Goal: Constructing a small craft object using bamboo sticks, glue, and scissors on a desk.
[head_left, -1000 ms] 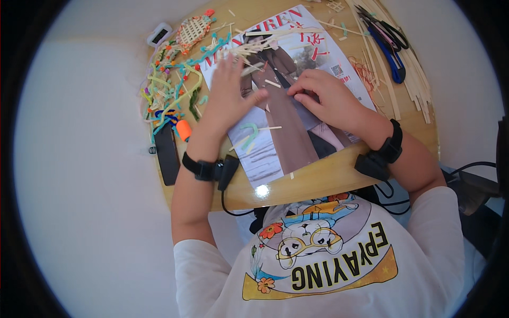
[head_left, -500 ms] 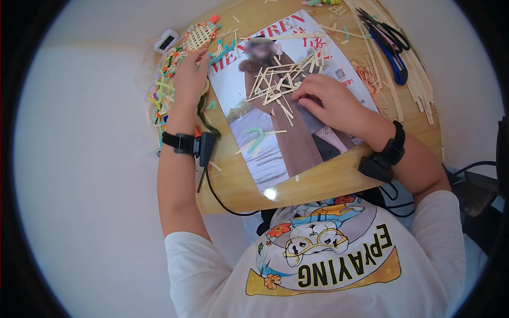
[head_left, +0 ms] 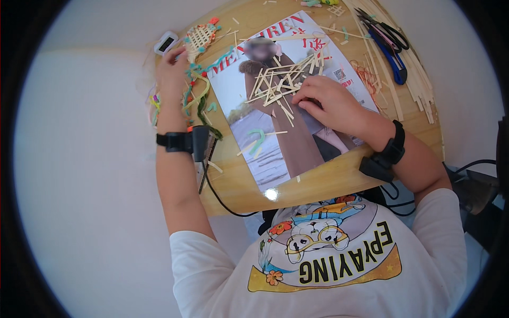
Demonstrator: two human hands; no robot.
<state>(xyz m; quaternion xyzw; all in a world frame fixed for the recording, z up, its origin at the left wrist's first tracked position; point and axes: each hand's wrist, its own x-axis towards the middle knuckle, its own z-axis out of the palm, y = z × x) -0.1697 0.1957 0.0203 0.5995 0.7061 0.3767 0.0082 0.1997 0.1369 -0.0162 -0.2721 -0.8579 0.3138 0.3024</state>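
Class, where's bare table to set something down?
Bare patches: table between the magazine and the black cable; a narrower one between magazine and shirt. Crowded: yarn by the left hand, sticks on the magazine by the right hand, wood strips far right.

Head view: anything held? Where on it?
Cannot tell: the right hand curls beside the sticks, any grip unclear; no held thing is visible in the left hand.

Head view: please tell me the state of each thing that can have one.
Wooden strips, crossed in a loose lattice
Magazine, lying flat, cover up
Left hand, fingers bent, beside the woven piece
Right hand, fingers bent, beside the lattice
Left wristband, fastened
Right wristband, fastened
Scissors, lying down, blade opening unclear
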